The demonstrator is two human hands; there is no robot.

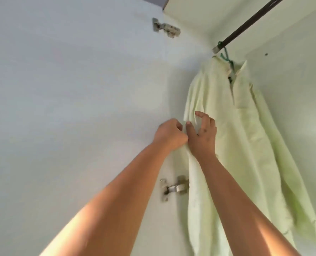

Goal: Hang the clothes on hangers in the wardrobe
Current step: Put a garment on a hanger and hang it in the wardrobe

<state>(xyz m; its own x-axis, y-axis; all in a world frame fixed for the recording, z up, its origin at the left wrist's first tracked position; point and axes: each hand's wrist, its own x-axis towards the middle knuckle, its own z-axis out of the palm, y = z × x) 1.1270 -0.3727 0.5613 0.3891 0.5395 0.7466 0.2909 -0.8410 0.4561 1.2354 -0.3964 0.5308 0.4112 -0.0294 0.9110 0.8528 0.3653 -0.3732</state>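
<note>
behind left hand [170,134] — hidden shirt [245,137] edge

hanger [226,56]: only the green hook and neck show below the rod [249,21]; the shoulders are hidden inside the shirt [236,126]
rod: far end cut off by the top edge
shirt hem: runs out of view, below the rod
left hand [170,134]: fingertips hidden in its curled fist at the shirt's edge
</note>
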